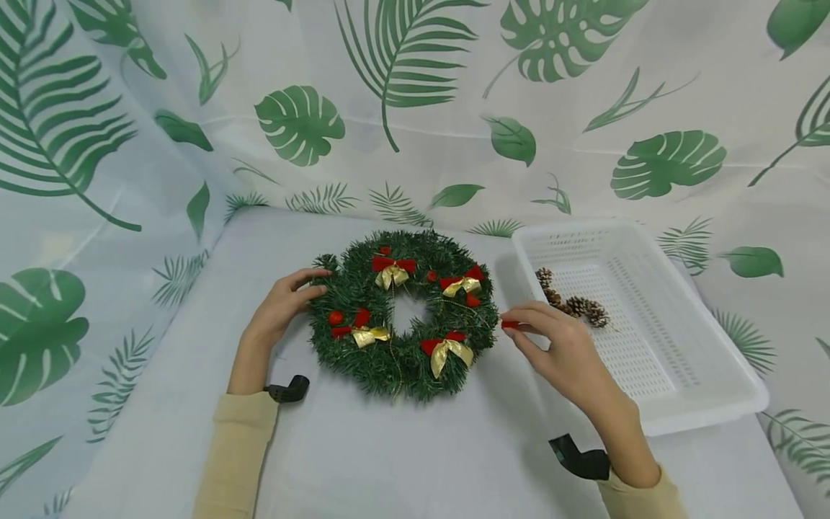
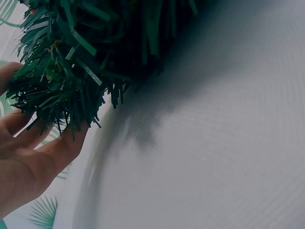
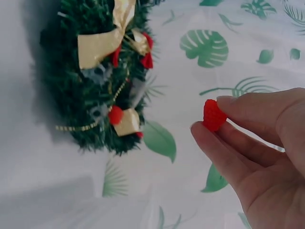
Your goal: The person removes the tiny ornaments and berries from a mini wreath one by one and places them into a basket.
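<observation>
A green Christmas wreath (image 1: 369,369) lies on the white table, trimmed with several red and gold bows (image 1: 452,355), small red berries (image 1: 335,317) and a thin gold bead string. My left hand (image 1: 282,303) holds the wreath's left edge, its fingers about the tinsel tips in the left wrist view. Between thumb and fingertips, my right hand (image 1: 560,349) pinches a bumpy red berry, like a small raspberry (image 3: 214,116). In the right wrist view a gap shows between this berry and the wreath's right side.
On the right stands a white plastic basket (image 1: 735,382) with several brown pine cones (image 1: 586,310) at its left side. A leaf-patterned cloth (image 1: 441,115) hangs behind the table. Black wrist cameras (image 1: 579,459) sit on both wrists.
</observation>
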Available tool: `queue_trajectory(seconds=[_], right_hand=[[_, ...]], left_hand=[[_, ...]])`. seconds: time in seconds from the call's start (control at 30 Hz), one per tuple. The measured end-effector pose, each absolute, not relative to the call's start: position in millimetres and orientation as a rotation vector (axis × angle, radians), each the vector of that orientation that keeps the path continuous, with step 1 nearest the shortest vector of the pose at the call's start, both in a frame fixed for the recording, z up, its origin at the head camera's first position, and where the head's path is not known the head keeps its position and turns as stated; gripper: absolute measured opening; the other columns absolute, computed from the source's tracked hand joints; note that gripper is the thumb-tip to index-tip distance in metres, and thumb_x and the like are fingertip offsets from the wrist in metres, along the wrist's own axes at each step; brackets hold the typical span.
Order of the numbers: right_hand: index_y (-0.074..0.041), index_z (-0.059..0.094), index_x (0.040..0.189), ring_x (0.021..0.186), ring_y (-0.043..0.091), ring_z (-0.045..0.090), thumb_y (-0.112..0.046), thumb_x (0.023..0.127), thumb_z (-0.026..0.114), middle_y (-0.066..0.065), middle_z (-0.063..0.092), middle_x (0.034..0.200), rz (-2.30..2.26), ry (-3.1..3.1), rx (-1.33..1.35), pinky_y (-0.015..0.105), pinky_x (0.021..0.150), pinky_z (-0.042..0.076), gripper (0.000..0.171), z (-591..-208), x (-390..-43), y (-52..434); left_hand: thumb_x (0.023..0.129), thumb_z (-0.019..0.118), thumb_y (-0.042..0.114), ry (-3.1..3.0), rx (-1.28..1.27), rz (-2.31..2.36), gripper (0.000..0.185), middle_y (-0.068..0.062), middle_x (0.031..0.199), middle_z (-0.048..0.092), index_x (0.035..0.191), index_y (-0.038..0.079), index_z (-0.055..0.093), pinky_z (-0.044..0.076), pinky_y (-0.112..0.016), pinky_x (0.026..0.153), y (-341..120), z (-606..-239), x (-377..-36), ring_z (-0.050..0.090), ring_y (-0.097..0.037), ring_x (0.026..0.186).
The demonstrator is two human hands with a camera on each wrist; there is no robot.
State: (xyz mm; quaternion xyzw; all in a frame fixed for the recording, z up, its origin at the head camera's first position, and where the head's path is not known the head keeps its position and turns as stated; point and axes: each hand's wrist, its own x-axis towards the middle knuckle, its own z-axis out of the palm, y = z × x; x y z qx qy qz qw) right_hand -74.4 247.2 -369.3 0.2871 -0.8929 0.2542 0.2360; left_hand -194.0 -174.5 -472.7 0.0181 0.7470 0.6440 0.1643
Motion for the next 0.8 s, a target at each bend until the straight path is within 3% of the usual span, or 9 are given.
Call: queue_trajectory(seconds=[0.53, 0.8], right_hand=[[-0.008, 0.078, 0.098, 0.081, 0.02, 0.075, 0.011, 0.071, 0.087, 0.0, 0.076, 0.095, 0.662, -2.527, 0.732, 0.011, 0.076, 0.054, 0.034, -356, -71, 277], [-0.007, 0.079, 0.098, 0.077, 0.023, 0.076, 0.011, 0.07, 0.088, 0.002, 0.077, 0.094, 0.659, -2.58, 0.705, 0.002, 0.079, 0.048, 0.035, -350, -74, 297]], left_hand=[[0.103, 0.063, 0.024, 2.126, 0.037, 1.84, 0.047, -0.007, 0.168, 0.027, 0.148, 0.011, 0.055, 0.038, -0.05, 0.109, -174, -471, -195, 0.044, -0.036, 0.139], [0.104, 0.063, 0.024, 2.119, 0.026, 1.844, 0.047, -0.007, 0.169, 0.027, 0.148, 0.011, 0.055, 0.038, -0.05, 0.109, -174, -473, -195, 0.043, -0.036, 0.14]])
